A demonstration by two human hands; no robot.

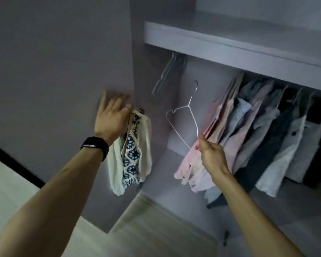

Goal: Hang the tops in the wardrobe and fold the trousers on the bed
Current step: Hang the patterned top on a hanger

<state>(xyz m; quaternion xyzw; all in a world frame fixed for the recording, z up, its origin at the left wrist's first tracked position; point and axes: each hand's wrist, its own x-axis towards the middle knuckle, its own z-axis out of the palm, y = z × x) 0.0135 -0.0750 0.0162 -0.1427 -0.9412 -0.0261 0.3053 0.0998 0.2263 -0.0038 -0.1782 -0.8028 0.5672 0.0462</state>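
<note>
A cream knitted top with a navy crochet pattern hangs down from my left hand, bunched against the hand's right side. The grip itself is hidden under the hand. That hand's other fingers lie straight on the edge of the grey wardrobe door. My right hand pinches the lower arm of a bare white wire hanger, held up in front of the open wardrobe, hook pointing upward. The wardrobe's rail is hidden behind the shelf.
Several tops in pink, grey, blue and white hang in a row at the right of the wardrobe. A few empty hangers dangle at the rail's left end. Pale floor lies below, and a light surface sits at the lower left.
</note>
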